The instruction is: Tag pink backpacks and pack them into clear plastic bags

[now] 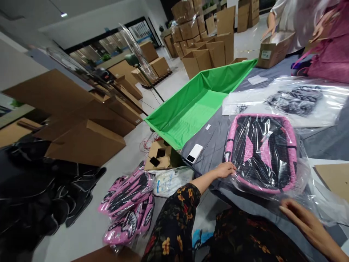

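A pink and black backpack [292, 140] in a clear plastic bag lies on the grey-covered table, with its straps and back panel facing up. My left hand [227, 169] is closed on the near left edge of the wrapped backpack. Just below the near right corner is my right hand [302, 220], loosely curled, thumb apart from the fingers, with nothing visible in it. Its fingertips are partly hidden. Beyond the backpack, a white plastic bag with black print [251, 100] lies flat.
Left of the backpack are a white phone [195, 153] and a green fabric bin [188, 109]. Wrapped pink backpacks [128, 207] lie on the floor near an open carton [160, 154]. Across the table, a person's hand [269, 25] is over a small box [275, 49].
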Motion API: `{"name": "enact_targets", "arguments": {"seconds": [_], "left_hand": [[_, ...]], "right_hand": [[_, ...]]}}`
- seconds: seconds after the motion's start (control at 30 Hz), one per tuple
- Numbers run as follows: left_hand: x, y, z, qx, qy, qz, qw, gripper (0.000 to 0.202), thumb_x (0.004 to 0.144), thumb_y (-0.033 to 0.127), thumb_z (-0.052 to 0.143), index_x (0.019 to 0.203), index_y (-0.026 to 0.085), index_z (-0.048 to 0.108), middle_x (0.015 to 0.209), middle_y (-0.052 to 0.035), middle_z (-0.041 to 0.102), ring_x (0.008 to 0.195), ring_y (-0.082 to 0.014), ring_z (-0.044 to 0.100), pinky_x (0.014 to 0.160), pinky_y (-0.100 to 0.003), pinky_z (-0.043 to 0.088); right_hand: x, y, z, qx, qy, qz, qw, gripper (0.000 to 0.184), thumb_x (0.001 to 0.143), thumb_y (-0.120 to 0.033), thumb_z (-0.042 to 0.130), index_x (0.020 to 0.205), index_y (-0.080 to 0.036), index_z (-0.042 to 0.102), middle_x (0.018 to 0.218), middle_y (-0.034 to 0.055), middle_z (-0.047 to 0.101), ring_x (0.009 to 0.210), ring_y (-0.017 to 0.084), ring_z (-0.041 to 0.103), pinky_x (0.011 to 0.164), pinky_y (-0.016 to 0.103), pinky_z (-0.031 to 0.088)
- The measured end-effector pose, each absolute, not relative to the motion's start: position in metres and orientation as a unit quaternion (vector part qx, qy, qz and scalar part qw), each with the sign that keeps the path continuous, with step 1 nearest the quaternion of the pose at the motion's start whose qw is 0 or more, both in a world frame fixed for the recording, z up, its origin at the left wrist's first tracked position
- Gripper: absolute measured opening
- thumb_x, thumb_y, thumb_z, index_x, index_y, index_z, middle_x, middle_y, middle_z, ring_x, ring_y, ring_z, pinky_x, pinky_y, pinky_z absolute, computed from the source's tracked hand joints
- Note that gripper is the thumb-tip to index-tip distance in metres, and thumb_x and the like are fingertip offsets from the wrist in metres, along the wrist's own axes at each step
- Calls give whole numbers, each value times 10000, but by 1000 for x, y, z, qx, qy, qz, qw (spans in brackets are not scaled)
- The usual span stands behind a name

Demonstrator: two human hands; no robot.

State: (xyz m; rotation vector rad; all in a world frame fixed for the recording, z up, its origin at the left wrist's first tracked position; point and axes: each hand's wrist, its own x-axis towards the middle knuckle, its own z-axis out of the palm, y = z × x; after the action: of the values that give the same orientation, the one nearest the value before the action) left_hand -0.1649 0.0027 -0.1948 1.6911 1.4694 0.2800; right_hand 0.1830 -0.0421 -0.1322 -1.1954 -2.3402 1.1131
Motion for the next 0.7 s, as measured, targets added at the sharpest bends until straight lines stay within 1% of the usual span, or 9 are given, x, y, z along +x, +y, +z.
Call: {"name": "enact_targets", "arguments": {"seconds": [0.07, 0.13, 0.23, 0.3, 0.4, 0.5, 0.6, 0.67, 0.7], "left_hand": [[-161, 2, -195, 688, 587, 115, 411, 210, 903, 201, 593, 734, 227, 714, 1160, 23, 731, 1125, -174, 647, 1039, -287, 481], [-158, 0, -196, 699, 586, 121, 393, 198, 915, 199, 570, 808, 234, 733, 1164, 6, 729, 1153, -182, 637, 1059, -302, 477], [-153, -3, -198, 709, 585, 132, 370, 210, 936, 200, 537, 941, 229, 746, 1188, -24, 719, 1189, -201, 624, 1089, -337, 467], [-151, -5, -200, 712, 587, 137, 361, 223, 946, 199, 523, 988, 216, 741, 1196, -46, 715, 1203, -216, 620, 1097, -354, 463], [-148, -6, -201, 711, 591, 146, 352, 234, 957, 204, 507, 1005, 188, 736, 1197, -83, 710, 1194, -238, 626, 1089, -364, 468], [-147, -7, -201, 708, 595, 157, 347, 232, 962, 211, 506, 1005, 194, 733, 1186, -78, 711, 1165, -229, 637, 1069, -351, 478], [-148, -7, -201, 704, 599, 162, 345, 206, 957, 219, 529, 999, 207, 731, 1174, -59, 712, 1148, -216, 641, 1050, -338, 488], [-149, -8, -202, 702, 601, 164, 346, 194, 954, 221, 541, 997, 210, 730, 1183, -53, 709, 1154, -213, 638, 1053, -337, 487], [-149, -8, -202, 701, 602, 164, 347, 197, 956, 219, 537, 998, 210, 729, 1188, -52, 707, 1158, -211, 635, 1058, -339, 485]], "right_hand": [[135, -8, -124, -339, -840, 418, 68, 519, 984, -691, 306, 774, -261, 507, 708, 18, 626, 647, 189, 622, 611, 277, 505], [92, 22, -123, -287, -878, 382, -3, 437, 978, -625, 305, 795, -267, 475, 711, 9, 618, 636, 192, 599, 616, 291, 456], [51, 54, -135, -256, -903, 341, -54, 308, 948, -529, 377, 808, -271, 471, 723, 3, 629, 652, 200, 596, 633, 302, 403], [39, 67, -147, -248, -908, 330, -75, 282, 937, -506, 422, 788, -270, 465, 704, -1, 628, 657, 202, 602, 630, 302, 381], [36, 84, -159, -253, -912, 308, -101, 304, 931, -548, 462, 799, -274, 470, 695, 1, 637, 671, 213, 626, 622, 303, 372], [40, 96, -161, -289, -910, 277, -108, 294, 924, -563, 486, 868, -275, 479, 731, 20, 664, 691, 231, 645, 622, 307, 388], [45, 96, -155, -326, -908, 245, -98, 226, 956, -476, 436, 880, -266, 469, 763, 54, 678, 700, 239, 640, 632, 321, 398], [47, 84, -153, -337, -908, 233, -83, 209, 982, -430, 390, 895, -261, 478, 856, 82, 699, 755, 242, 647, 666, 333, 405], [47, 77, -153, -336, -909, 233, -79, 207, 987, -427, 396, 906, -261, 488, 898, 84, 705, 781, 240, 650, 679, 333, 406]]}}
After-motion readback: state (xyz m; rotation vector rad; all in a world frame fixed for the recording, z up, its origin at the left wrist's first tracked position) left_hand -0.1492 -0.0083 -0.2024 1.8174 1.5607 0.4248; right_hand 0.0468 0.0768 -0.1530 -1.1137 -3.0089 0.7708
